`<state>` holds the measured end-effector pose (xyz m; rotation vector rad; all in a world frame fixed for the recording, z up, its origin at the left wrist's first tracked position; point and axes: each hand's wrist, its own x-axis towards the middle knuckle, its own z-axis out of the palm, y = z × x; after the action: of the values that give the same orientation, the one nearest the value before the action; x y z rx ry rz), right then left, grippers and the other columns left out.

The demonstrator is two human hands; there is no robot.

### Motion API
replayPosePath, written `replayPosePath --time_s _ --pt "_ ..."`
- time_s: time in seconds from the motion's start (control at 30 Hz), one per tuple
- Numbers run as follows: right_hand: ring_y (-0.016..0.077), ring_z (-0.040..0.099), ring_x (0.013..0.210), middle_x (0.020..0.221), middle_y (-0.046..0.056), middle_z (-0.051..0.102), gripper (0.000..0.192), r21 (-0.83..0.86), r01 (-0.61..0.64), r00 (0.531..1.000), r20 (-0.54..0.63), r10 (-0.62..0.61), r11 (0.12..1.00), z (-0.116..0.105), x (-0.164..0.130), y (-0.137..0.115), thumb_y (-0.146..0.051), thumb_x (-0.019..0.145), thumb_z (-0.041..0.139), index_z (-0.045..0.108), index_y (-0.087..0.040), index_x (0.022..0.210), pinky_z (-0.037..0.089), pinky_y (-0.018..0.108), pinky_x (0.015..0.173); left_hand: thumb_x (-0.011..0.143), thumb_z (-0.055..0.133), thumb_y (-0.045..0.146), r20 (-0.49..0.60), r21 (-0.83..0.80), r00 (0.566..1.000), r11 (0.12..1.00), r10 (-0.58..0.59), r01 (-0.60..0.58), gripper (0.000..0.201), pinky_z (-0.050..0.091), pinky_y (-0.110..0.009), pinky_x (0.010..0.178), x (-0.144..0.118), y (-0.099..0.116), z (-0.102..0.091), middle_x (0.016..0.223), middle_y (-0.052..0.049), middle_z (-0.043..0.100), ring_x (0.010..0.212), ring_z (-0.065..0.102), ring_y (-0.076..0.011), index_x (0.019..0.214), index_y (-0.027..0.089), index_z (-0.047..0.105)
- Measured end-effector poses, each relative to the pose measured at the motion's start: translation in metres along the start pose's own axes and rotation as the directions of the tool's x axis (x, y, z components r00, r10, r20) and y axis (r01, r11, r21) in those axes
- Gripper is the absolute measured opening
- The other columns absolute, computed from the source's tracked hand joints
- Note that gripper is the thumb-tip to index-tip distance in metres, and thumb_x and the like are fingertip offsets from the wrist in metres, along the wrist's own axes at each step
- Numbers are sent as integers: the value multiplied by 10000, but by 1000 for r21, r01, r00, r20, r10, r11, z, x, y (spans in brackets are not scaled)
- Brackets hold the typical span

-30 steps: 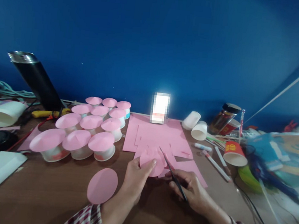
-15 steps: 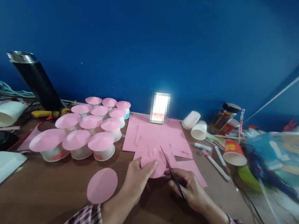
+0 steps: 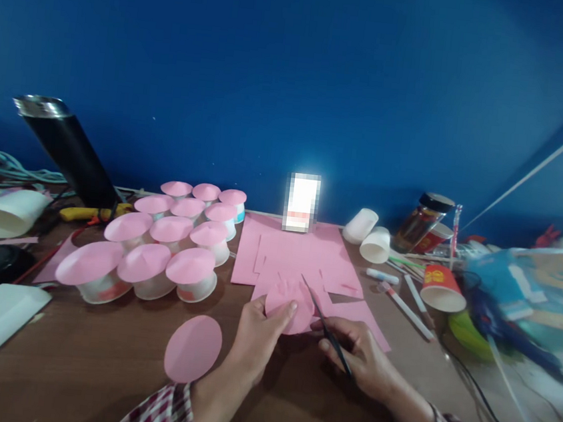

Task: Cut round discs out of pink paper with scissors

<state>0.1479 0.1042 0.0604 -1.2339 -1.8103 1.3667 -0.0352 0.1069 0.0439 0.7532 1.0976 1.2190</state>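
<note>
Up on the brown counter (image 3: 94, 366), the left hand (image 3: 254, 336) pinches a pink paper circle (image 3: 290, 304) at its lower edge, thumb on top; just right, the right hand (image 3: 357, 356) grips slim dark scissors (image 3: 326, 326), blade tip touching the circle.

surface: brown table (image 3: 93, 379) | on it: pink paper sheets (image 3: 297, 256), pink disc (image 3: 193, 349), capped cups (image 3: 151, 251)

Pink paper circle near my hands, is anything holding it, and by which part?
The left hand pinches the pink paper circle at its lower left edge. The right hand grips the scissors by their lower end.
</note>
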Motion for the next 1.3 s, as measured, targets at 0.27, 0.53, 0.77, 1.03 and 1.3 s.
replayPosePath --time_s 0.27,0.53,0.77,1.03,1.3 --pt "72 413 508 651 -2 528 292 6 -15 1000 -1 15 1000 0 -1 -2 -366 832 601 644 -104 954 363 158 431 706 690 402 6 13 1000 1000 23 -23 354 509 -308 678 2 -2 -2 806 -101 709 752 654 -227 904 109 690" --pt "84 444 525 690 21 575 303 27 -33 999 -15 34 999 1 -3 -3 -378 812 623 662 -126 975 377 151 414 699 694 399 -18 -3 999 1000 27 -27 371 515 -313 680 2 0 -1 794 -107 711 779 661 -243 914 96 688" --pt "68 398 491 634 -5 534 290 46 -40 999 -12 41 998 1 -3 -2 -363 810 631 663 -123 969 362 144 411 705 684 406 -41 36 999 999 23 -22 387 508 -315 658 2 1 -2 815 -127 710 754 654 -242 914 80 689" --pt "73 378 475 551 -45 457 296 48 -50 999 -1 50 998 1 -3 -1 -370 802 640 656 -120 960 368 156 425 701 688 409 -32 -26 999 999 27 -28 384 502 -299 684 1 0 -2 929 -128 708 755 651 -213 938 107 692" --pt "74 371 481 568 -34 457 308 7 -60 998 3 60 998 0 -3 1 -387 841 587 644 -114 971 341 161 415 696 691 404 -48 -35 997 998 55 -57 393 505 -305 685 2 -2 -3 915 -128 707 754 649 -211 946 101 692"
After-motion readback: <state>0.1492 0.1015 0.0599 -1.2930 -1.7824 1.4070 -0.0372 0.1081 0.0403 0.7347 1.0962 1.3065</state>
